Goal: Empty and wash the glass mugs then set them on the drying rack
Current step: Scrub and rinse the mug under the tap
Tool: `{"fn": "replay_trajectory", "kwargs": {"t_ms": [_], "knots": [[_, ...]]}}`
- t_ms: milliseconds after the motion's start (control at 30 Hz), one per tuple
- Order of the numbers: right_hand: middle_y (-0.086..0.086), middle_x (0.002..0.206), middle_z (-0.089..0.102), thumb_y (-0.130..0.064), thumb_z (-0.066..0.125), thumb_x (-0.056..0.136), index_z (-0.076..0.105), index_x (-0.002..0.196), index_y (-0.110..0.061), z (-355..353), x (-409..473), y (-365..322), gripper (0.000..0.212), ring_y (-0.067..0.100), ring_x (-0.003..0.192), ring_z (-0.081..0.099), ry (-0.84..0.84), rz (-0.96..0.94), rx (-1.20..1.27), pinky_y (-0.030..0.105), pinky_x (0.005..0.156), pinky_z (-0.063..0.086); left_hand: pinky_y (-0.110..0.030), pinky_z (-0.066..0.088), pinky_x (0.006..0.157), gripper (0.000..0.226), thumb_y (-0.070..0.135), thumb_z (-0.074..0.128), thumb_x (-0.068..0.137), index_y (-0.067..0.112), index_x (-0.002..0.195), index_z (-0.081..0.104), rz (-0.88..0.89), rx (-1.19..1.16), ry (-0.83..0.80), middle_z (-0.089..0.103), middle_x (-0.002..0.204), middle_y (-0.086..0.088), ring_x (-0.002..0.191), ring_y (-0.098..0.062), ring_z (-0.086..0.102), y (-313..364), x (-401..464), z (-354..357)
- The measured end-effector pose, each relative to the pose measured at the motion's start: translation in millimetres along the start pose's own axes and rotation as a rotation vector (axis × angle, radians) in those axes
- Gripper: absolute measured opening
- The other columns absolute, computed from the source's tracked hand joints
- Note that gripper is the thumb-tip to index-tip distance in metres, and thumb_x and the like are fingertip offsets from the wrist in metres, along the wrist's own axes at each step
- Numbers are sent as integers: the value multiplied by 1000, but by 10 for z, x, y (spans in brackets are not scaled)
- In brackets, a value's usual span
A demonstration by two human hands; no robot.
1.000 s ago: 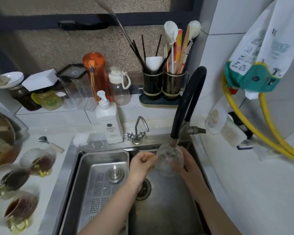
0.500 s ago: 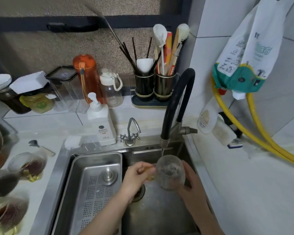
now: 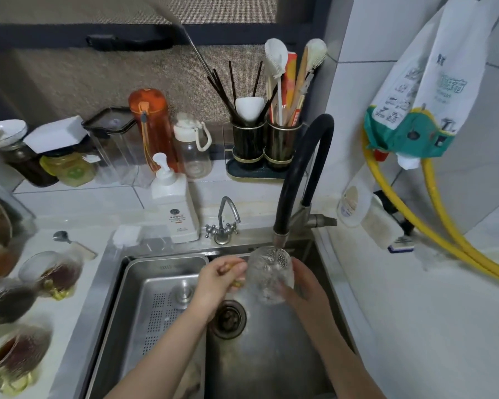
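Over the sink (image 3: 271, 355), you hold the glass mug (image 3: 270, 273) between both hands under the black faucet (image 3: 298, 174): your left hand (image 3: 218, 279) pinches its yellow handle, your right hand (image 3: 304, 283) wraps its side. On the counter (image 3: 78, 286) to your left, three more mugs (image 3: 52, 273) hold dark liquid.

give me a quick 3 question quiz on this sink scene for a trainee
1. True or false: the glass mug is under the black faucet.
2. Which hand holds the mug's yellow handle? A left hand B right hand
3. Fill in: mugs with dark liquid stand on the counter to the ___ of the sink.

Key: 1 true; 2 A; 3 left
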State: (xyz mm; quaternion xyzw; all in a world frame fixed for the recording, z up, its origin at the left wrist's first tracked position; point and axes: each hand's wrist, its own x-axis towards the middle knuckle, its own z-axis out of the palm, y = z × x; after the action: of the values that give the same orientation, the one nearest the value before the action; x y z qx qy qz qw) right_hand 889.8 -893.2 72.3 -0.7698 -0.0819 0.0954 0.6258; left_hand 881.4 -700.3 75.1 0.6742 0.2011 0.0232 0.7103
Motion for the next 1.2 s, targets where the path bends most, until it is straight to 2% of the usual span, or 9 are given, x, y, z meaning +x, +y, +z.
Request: {"fn": "replay_trajectory", "kwargs": {"t_ms": [100,200,433,600,800,900,1000,1100,1200], "knots": [[-15,118,63,-39,70,81,55,122,-37,-82,106,-27,45,3,109,61,25,-10,-36,37,93,52,-24,55,61,10,8,69,82,18,85,68,-4,40,-47,67,81,-9,75,-17,66,-5,44,103],[-24,111,63,-37,68,82,54,113,-48,-133,3,-6,36,-3,103,61,69,-23,-48,27,85,52,-20,55,58,12,3,68,82,15,83,65,-7,64,-127,64,74,-5,64,-10,63,-60,-26,203],[-4,111,68,-59,61,77,59,118,-32,-65,166,83,49,14,102,66,2,64,-10,50,92,52,-24,53,60,10,12,72,81,17,89,67,35,124,-16,67,81,-2,73,-12,65,-42,58,151],[1,109,70,-50,58,83,64,114,-25,-179,155,109,40,21,102,67,7,130,178,52,92,52,-41,58,75,12,29,71,81,35,92,70,140,318,1,70,79,9,80,-16,68,-26,69,326],[7,115,67,-35,54,94,64,115,-22,-152,180,312,27,25,104,65,33,395,195,51,93,52,-36,57,71,12,39,71,77,34,88,70,182,534,97,65,71,12,73,-16,67,26,89,505],[-3,114,64,-26,57,93,61,116,-22,-234,250,248,23,15,103,62,-8,326,-33,39,96,50,-31,52,73,8,26,77,75,31,76,70,123,498,75,59,62,14,67,-13,60,25,107,593],[-13,106,59,-24,58,93,59,121,-23,-324,352,130,28,-5,90,56,-56,235,-185,9,77,45,-27,48,62,15,15,75,78,26,72,66,45,313,19,59,59,10,56,-10,53,15,107,656],[-4,112,64,-24,59,92,61,121,-19,-432,520,62,29,4,92,59,-56,181,-322,11,82,44,-16,43,47,5,4,64,87,6,90,67,-30,137,-29,65,70,-4,49,-4,54,43,112,668],[1,119,63,-23,60,91,62,121,-15,-599,709,62,31,10,99,56,-27,130,-447,19,89,39,-16,47,51,16,-3,57,89,4,103,60,-69,-38,-66,68,81,-11,53,-5,59,116,99,648]]}}
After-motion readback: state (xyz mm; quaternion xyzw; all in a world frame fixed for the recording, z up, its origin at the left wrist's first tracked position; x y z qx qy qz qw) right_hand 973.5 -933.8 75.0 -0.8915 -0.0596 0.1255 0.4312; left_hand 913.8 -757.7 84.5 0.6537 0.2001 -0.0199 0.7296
